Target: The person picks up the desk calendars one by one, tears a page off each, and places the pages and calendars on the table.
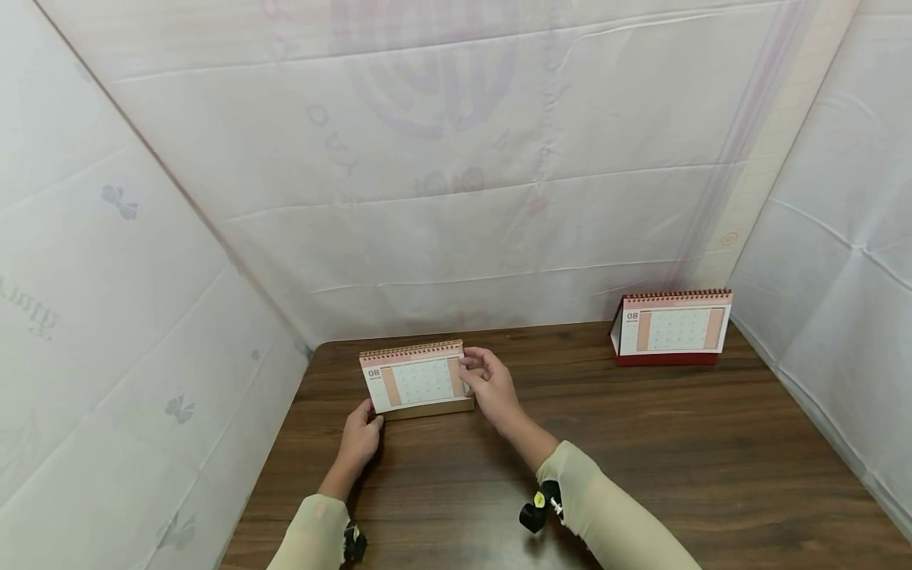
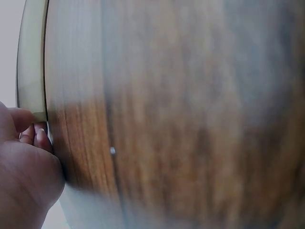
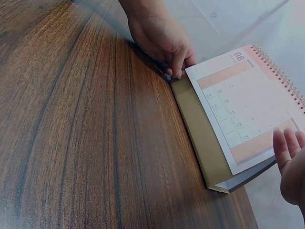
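A desk calendar (image 1: 423,383) with a gold base and a spiral-bound top stands toward the back left of the table, its "08" page facing front. At its lower left corner my left hand (image 1: 361,437) pinches the gold base (image 3: 193,117), thumb in front. In the left wrist view the left hand (image 2: 28,162) shows at the end of the base (image 2: 32,71). My right hand (image 1: 496,393) is at the calendar's right edge, fingers loosely bent beside the page. The right wrist view shows the right hand's fingers (image 3: 286,145) overlapping the page's lower corner.
Another desk calendar (image 1: 673,326), on a red base, stands at the back right of the brown wooden table (image 1: 606,443). Pale fabric walls (image 1: 456,198) rise behind the table and at both sides. A black wrist camera (image 1: 534,513) sits on the right sleeve.
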Demonstrator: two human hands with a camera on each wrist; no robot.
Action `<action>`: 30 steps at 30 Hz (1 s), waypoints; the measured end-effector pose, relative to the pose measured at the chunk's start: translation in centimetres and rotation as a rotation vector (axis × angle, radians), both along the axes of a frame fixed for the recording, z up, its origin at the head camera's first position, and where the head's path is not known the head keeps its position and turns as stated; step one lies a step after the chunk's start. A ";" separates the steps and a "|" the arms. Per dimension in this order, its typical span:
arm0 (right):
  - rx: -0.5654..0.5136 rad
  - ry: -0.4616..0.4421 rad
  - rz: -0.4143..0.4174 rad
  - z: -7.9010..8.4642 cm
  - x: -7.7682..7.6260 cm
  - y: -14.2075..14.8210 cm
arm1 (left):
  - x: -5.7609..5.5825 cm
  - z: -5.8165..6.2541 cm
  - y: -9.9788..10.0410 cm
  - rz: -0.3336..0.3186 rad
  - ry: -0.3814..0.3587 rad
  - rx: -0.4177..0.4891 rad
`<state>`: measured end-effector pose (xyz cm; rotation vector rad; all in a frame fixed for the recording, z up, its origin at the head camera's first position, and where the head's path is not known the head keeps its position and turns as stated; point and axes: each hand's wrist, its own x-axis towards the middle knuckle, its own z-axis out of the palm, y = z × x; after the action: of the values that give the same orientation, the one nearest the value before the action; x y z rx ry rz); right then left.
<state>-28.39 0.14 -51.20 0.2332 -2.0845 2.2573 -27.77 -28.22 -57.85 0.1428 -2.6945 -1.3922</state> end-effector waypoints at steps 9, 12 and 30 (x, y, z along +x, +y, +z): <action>-0.013 0.007 -0.002 -0.1 0.0 0.0 | 0.2 0.1 0.1 -0.004 0.004 0.001; -0.024 0.007 0.001 -0.2 0.0 0.0 | 0.2 0.1 0.2 -0.005 0.006 -0.003; -0.042 0.009 0.012 -0.3 0.0 -0.1 | 0.0 -0.5 -0.1 0.002 0.064 -0.018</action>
<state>-28.35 0.02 -51.45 0.2537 -2.0340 2.3000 -27.74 -28.28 -58.36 0.0975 -2.6533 -1.3480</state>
